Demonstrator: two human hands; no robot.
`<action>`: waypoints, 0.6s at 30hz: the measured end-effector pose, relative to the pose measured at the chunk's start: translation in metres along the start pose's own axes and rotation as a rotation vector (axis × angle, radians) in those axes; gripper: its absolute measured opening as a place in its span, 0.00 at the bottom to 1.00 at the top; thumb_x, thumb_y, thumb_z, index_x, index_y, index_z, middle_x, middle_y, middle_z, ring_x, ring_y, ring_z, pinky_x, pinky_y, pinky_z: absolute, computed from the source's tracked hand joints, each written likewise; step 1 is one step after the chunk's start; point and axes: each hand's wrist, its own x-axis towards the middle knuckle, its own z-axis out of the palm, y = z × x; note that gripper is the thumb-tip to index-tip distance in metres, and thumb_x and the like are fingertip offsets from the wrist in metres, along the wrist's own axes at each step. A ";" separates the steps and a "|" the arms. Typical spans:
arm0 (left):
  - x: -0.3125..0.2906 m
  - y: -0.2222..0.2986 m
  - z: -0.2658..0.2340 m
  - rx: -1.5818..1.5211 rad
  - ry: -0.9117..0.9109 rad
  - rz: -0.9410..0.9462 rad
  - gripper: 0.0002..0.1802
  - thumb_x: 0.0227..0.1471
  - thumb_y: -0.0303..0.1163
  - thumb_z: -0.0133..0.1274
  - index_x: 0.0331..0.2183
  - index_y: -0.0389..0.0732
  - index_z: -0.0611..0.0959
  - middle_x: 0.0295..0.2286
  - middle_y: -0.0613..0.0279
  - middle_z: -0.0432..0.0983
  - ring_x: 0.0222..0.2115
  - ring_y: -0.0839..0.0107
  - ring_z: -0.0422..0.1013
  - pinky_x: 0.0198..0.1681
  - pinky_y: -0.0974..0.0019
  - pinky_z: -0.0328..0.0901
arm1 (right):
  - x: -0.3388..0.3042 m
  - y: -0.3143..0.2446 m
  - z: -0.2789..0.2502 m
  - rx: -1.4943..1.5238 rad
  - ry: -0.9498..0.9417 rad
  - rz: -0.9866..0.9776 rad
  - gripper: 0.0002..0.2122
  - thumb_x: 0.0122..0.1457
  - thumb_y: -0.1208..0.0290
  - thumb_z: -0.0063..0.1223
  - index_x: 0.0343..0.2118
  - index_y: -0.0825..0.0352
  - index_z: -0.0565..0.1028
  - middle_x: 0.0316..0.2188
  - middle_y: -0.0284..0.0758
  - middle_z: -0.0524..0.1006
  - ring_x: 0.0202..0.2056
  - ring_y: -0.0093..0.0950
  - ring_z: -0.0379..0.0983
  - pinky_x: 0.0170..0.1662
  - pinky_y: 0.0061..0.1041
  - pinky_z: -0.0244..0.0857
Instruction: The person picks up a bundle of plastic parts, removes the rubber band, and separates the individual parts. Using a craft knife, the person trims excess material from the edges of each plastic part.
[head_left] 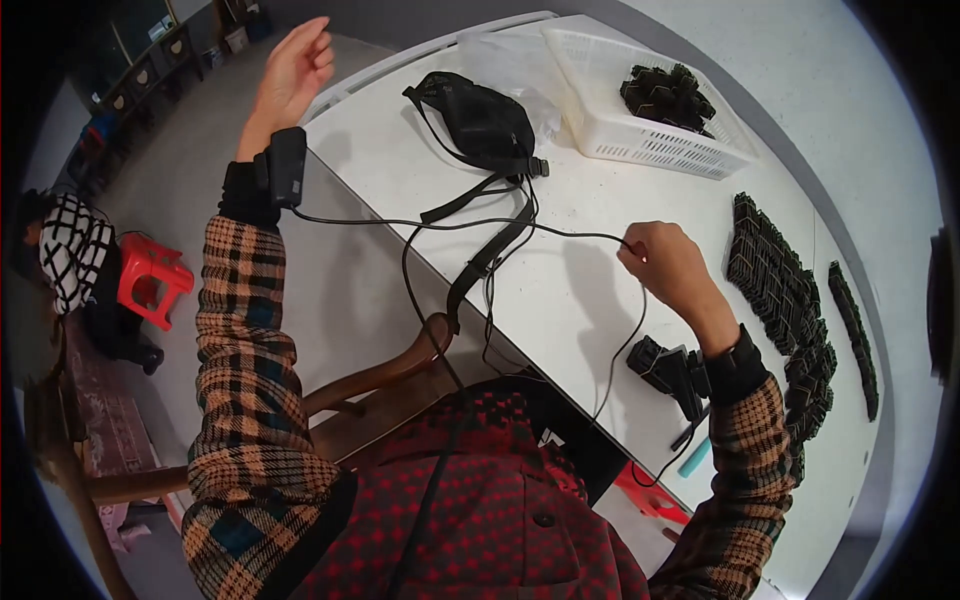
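Note:
My right hand [675, 270] is over the white table [590, 290], its fingertips pinched on a thin black cable [585, 234]. From there the cable stretches left to a black box-shaped device [288, 168] strapped on my left wrist. Raised beyond the table's left edge, my left hand [290, 80] has its fingers loosely curled together, with nothing seen in them. Another black device [668, 372] sits at my right wrist, close above the tabletop. Between my hands and farther back lies a black waist bag [485, 120], its strap [490, 262] trailing over the near edge.
A white plastic basket [655, 150] holding black segmented parts [668, 98] stands at the back. More such parts [775, 275] lie in rows at right. A turquoise stick [694, 458] is by my right forearm. Left are a wooden chair [390, 370], a red stool [155, 280] and another person [75, 245].

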 end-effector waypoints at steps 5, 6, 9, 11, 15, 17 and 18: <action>-0.004 0.004 -0.049 0.164 0.209 -0.055 0.10 0.56 0.33 0.50 0.39 0.38 0.76 0.25 0.69 0.65 0.22 0.80 0.60 0.20 0.77 0.55 | -0.016 0.004 -0.005 0.150 -0.224 0.175 0.09 0.54 0.73 0.49 0.23 0.74 0.73 0.16 0.40 0.75 0.17 0.29 0.73 0.22 0.26 0.68; -0.004 0.008 -0.057 0.162 0.212 -0.051 0.10 0.56 0.33 0.50 0.39 0.38 0.76 0.25 0.69 0.65 0.22 0.80 0.60 0.20 0.77 0.55 | -0.020 -0.001 -0.007 0.241 -0.324 0.296 0.10 0.56 0.72 0.48 0.23 0.75 0.72 0.16 0.40 0.75 0.16 0.29 0.73 0.21 0.25 0.68; -0.002 0.021 -0.070 0.287 0.315 -0.055 0.10 0.57 0.33 0.49 0.39 0.39 0.76 0.25 0.70 0.66 0.22 0.81 0.60 0.20 0.78 0.55 | -0.024 -0.006 -0.015 0.404 -0.453 0.450 0.13 0.58 0.70 0.45 0.22 0.75 0.72 0.15 0.39 0.75 0.15 0.27 0.73 0.18 0.24 0.68; -0.001 0.021 -0.062 0.307 0.255 -0.064 0.11 0.56 0.34 0.49 0.40 0.40 0.76 0.25 0.71 0.66 0.22 0.82 0.60 0.20 0.78 0.55 | -0.029 -0.005 -0.024 0.560 -0.507 0.533 0.16 0.61 0.67 0.42 0.22 0.75 0.71 0.15 0.38 0.75 0.13 0.26 0.72 0.15 0.23 0.67; -0.012 0.016 -0.024 0.412 0.042 -0.139 0.15 0.55 0.38 0.51 0.42 0.41 0.76 0.25 0.72 0.67 0.21 0.84 0.61 0.20 0.79 0.56 | 0.000 -0.034 -0.089 0.681 -0.131 0.441 0.20 0.65 0.59 0.37 0.23 0.70 0.71 0.17 0.37 0.76 0.16 0.24 0.73 0.20 0.20 0.70; -0.016 0.018 0.009 0.520 -0.156 -0.179 0.17 0.53 0.40 0.53 0.43 0.42 0.76 0.27 0.71 0.70 0.21 0.86 0.63 0.20 0.81 0.58 | 0.008 -0.051 -0.122 0.775 0.182 0.273 0.20 0.65 0.62 0.37 0.28 0.77 0.71 0.21 0.42 0.78 0.18 0.28 0.75 0.27 0.25 0.73; -0.017 0.017 0.027 0.512 -0.172 -0.189 0.17 0.53 0.40 0.53 0.43 0.42 0.76 0.27 0.71 0.70 0.21 0.86 0.63 0.20 0.81 0.58 | 0.014 -0.048 -0.137 0.671 0.292 0.147 0.16 0.64 0.62 0.40 0.31 0.73 0.72 0.25 0.40 0.78 0.23 0.26 0.76 0.30 0.23 0.73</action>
